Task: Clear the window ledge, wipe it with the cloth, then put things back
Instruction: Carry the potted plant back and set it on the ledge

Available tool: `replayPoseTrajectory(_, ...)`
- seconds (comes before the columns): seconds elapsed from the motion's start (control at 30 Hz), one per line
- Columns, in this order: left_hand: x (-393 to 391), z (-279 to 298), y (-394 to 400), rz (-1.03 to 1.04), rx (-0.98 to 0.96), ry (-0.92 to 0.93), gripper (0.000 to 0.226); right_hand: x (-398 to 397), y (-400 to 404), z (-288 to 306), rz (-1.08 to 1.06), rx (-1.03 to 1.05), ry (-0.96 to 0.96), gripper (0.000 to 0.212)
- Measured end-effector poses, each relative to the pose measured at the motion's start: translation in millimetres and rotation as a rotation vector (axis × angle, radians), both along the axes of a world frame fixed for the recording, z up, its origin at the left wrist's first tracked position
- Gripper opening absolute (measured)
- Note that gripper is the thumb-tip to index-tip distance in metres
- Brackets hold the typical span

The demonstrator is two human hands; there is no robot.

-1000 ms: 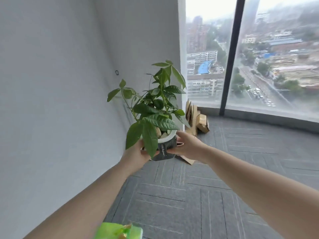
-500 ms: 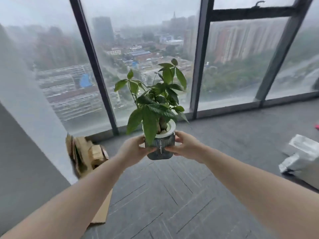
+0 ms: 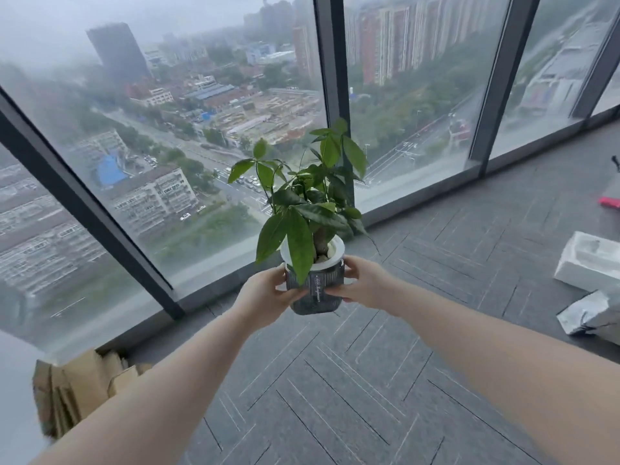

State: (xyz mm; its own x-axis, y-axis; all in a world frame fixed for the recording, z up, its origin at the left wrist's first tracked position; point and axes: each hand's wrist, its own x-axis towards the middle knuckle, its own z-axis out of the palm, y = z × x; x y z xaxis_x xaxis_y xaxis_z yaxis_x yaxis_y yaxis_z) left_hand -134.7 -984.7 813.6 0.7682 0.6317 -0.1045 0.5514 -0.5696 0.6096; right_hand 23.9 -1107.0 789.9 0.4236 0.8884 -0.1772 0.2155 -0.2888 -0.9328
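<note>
Grey carpet tiles (image 3: 352, 380) run up to tall windows (image 3: 201, 162) with dark frames, a hazy city beyond. Both arms reach forward, holding a potted plant (image 3: 315, 286) upright in the air above the floor, near the low window ledge (image 3: 419, 203). Left hand (image 3: 265, 297) and right hand (image 3: 364, 283) grip the dark ribbed pot from either side, fingers curled round it. Flattened cardboard (image 3: 77, 391) leans at lower left; white foam packing (image 3: 590, 260) lies at right.

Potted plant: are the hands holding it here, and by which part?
Yes. The left hand and right hand grip the potted plant by opposite sides of its dark ribbed pot, below the white rim.
</note>
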Motion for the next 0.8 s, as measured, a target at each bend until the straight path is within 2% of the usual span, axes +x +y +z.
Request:
replayPoseTrajectory(0.3,131.5,-14.8,196.5,0.061,-0.075,-0.015,0.022,138.6,205.5,-3.0,0.036,-0.049,-0.074,0.046)
replayPoseTrajectory(0.5,234.6,-38.6,347.4,-0.015,-0.057,-0.037,0.028,234.2,345.1,-25.0,-0.024,-0.089,-0.131,0.046)
replayPoseTrajectory(0.7,319.2,-57.1,462.0,-0.024,-0.095,0.059,0.03,317.0,463.4,-43.7,-0.005,-0.129,-0.085,0.04)
replayPoseTrajectory(0.8,359.4,-72.2,516.1,-0.021,-0.126,0.104,0.026,358.5,518.4,-59.1,0.03,-0.161,-0.061,0.045)
